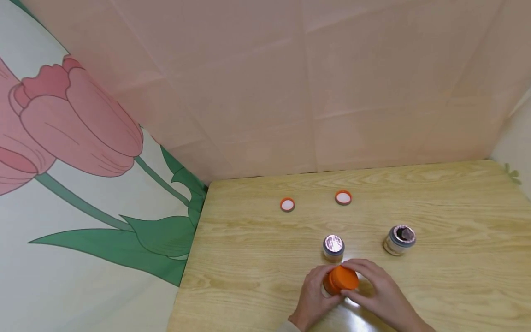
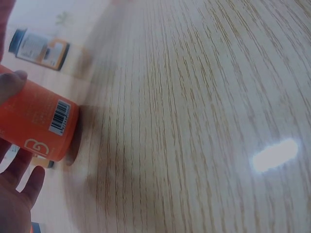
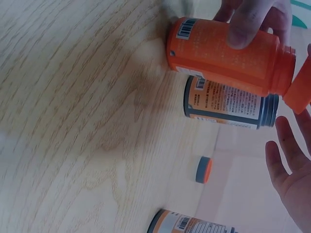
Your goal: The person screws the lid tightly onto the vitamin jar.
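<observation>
Near the front of the table, my left hand (image 1: 313,293) grips an orange plastic bottle (image 3: 218,53) with a barcode low on its side. An orange screw cap (image 1: 347,278) is pinched between the thumb and fingers of my right hand (image 1: 383,297). In the right wrist view the cap sits tilted at the bottle's threaded neck (image 3: 285,70), which shows below it. The other fingers of the right hand are spread. Just behind the bottle stands a small jar with a silver foil seal (image 1: 333,243).
Further right stands another jar (image 1: 399,242), its foil torn with a dark opening. Two orange-rimmed lids, one on the left (image 1: 287,205) and one on the right (image 1: 343,198), lie white side up toward the back. A pink cloth wall (image 1: 257,115) borders the wooden table's far edge.
</observation>
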